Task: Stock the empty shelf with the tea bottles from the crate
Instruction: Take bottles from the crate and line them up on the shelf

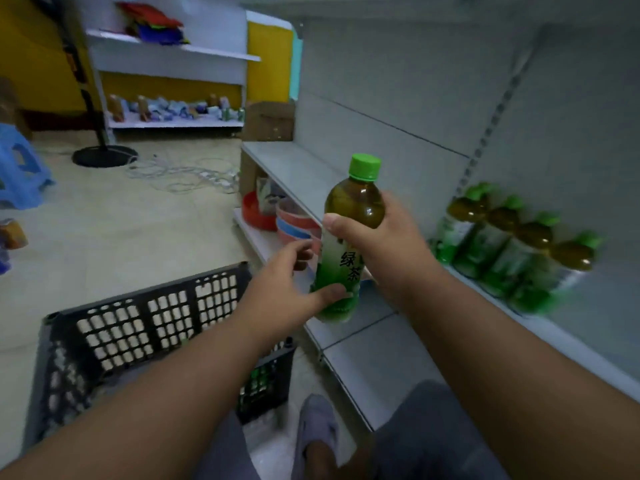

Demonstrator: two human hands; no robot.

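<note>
My right hand (377, 244) grips a green tea bottle (349, 237) with a green cap around its upper body, holding it upright in front of the grey shelf (381, 344). My left hand (287, 282) touches the lower label of the same bottle with thumb and fingers. Several tea bottles (512, 247) stand in a row at the back right of the shelf. The black plastic crate (138, 327) sits on the floor at lower left, with green bottles visible through its mesh side (259, 382).
A lower shelf holds red and blue bowls (291, 220). Cables (180, 174) and a round black stand base (104, 155) lie on the floor behind. A blue stool (20, 171) is at the left. My foot in a slipper (317, 427) is beside the crate.
</note>
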